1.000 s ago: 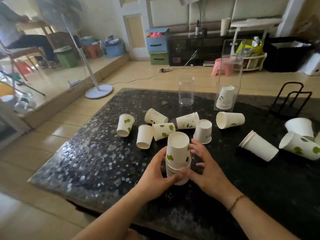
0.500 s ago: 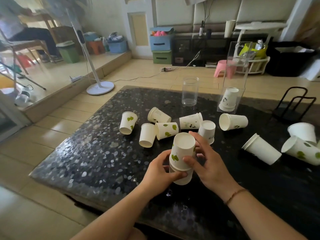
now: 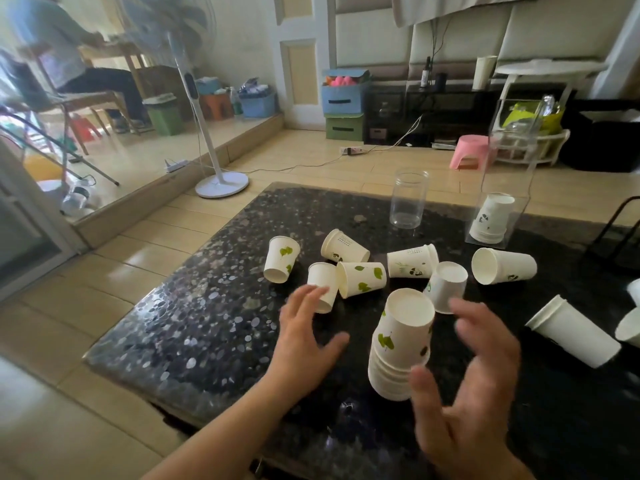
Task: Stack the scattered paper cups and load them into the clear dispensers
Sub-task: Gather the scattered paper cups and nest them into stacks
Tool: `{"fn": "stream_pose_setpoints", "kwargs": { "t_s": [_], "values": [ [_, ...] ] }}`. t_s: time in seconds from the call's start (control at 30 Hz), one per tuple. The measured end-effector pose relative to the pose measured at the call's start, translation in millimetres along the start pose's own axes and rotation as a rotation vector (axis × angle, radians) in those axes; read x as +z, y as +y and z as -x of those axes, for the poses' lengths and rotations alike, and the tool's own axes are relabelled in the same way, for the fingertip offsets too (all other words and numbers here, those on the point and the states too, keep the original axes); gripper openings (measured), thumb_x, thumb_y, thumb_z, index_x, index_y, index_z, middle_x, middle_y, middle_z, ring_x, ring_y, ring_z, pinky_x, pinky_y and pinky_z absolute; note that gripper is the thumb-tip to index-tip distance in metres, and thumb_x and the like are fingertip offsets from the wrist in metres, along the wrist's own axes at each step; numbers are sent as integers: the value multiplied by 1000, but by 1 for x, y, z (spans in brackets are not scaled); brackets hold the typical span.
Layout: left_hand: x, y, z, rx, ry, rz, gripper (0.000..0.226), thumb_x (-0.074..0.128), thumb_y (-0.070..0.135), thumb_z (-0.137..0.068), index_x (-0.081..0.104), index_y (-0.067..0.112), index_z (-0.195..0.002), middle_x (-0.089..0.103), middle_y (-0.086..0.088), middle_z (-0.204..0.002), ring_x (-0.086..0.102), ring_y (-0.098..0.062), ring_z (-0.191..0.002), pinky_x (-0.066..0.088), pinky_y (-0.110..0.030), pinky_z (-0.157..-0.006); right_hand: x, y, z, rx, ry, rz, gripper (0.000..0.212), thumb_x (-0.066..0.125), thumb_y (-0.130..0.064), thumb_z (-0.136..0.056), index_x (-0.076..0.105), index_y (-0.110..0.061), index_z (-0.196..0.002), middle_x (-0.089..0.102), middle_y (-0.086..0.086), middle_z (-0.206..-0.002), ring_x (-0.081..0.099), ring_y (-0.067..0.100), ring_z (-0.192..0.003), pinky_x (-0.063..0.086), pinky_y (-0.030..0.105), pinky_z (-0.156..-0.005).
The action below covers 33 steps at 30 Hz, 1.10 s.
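From the head camera, a dark speckled desk [image 3: 214,327] carries a stack of upturned paper cups [image 3: 401,344], which stands free near the front edge and leans slightly; I make out about four rims at its base, though the exact count is unclear.

The left hand [image 3: 304,334] hovers left of the stack, fingers [image 3: 308,299] spread wide and holding nothing. The right hand [image 3: 467,386] is just right of the stack, fingers [image 3: 422,393] also splayed open and empty; its lower fingertip overlaps the stack's base in the view, and contact cannot be judged.

Behind the stack lie six loose cups. Five lie on their sides: a leaf-print cup [image 3: 281,259] far left, a plain cup [image 3: 323,287], a second leaf-print cup [image 3: 362,278], a cup with small print [image 3: 344,247] and a panda-print cup [image 3: 412,261]. One cup [image 3: 446,287] stands upside down just behind the stack. Right of the stack lie a cup on its side [image 3: 502,266], a larger plain cup [image 3: 573,336], and parts of two more at the frame edge.

Two clear dispensers stand far behind the stack: a round one [image 3: 408,199], empty, and a square one [image 3: 498,188] with a short stack of upturned cups [image 3: 491,218] inside.
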State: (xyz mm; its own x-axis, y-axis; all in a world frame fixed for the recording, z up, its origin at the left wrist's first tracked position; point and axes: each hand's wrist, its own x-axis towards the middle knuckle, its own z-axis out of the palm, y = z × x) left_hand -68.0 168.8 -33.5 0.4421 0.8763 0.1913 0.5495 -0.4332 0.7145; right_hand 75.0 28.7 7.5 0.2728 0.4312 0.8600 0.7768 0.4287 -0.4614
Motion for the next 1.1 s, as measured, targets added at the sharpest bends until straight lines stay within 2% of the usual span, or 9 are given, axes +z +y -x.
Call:
{"fn": "stream_pose_setpoints", "kwargs": {
  "t_s": [0.1,0.2,0.33,0.53,0.63,0.77,0.83,0.93,1.1],
  "values": [
    [2,-8,-31,-254,148,12,87,77,46,-79,30,28,-150,25,4,-154,23,-21,-144,27,-45,-120,36,-26,11,-98,-92,-128,32,50,-41,-93,42,-27,-120,44,-3,-134,45,20,-128,37,50,-104],
    [14,-17,-61,-365,40,-126,97,74,56,-78,21,23,-153,26,-2,-156,26,-28,-143,29,-48,-116,63,-32,20,3,-227,-166,36,53,-41,-93,43,-31,-126,42,-8,-138,46,19,-129,40,35,-104],
    [25,-29,-76,-409,70,-86,79,75,49,-78,32,24,-140,51,-4,-134,46,-25,-126,43,-46,-105,70,-23,22,75,-283,-137,36,54,-38,-93,46,-30,-127,42,-10,-138,46,16,-129,37,23,-105],
    [-19,-25,-36,-239,251,156,59,81,41,-74,44,33,-119,56,7,-116,59,-15,-104,55,-41,-89,58,-36,2,-243,-168,-135,13,59,-20,-89,61,-21,-102,59,-3,-119,61,19,-114,52,40,-90],
    [-60,2,-9,-74,342,258,59,80,41,-70,51,34,-120,58,7,-116,63,-13,-97,59,-37,-79,43,-37,-36,-366,-183,101,42,70,-13,-80,55,-19,-119,55,2,-130,53,26,-125,46,51,-97],
    [-101,75,7,142,276,261,76,83,36,-68,41,38,-131,60,19,-109,62,0,-96,53,-15,-78,26,-22,-77,-132,-396,392,91,78,-34,-77,25,-19,-148,31,0,-154,22,24,-147,24,57,-114],
    [-105,102,6,213,206,232,85,84,35,-68,35,37,-138,60,23,-107,59,5,-97,47,-9,-79,21,-20,-83,24,-411,309,84,68,-48,-82,22,-28,-149,33,-9,-153,23,10,-144,20,50,-118],
    [-95,123,0,266,127,228,86,83,37,-71,33,37,-142,62,22,-110,59,1,-103,49,-19,-87,12,-16,-80,329,-352,102,68,69,-49,-80,34,-42,-138,48,-24,-135,43,0,-125,39,46,-109],
    [-58,122,-10,229,-17,188,69,79,41,-78,42,38,-136,59,24,-113,55,2,-105,46,-19,-87,-3,0,-64,445,-361,240,60,62,-66,-72,41,-41,-122,49,-34,-105,48,3,-106,45,46,-99]
  ]
}}
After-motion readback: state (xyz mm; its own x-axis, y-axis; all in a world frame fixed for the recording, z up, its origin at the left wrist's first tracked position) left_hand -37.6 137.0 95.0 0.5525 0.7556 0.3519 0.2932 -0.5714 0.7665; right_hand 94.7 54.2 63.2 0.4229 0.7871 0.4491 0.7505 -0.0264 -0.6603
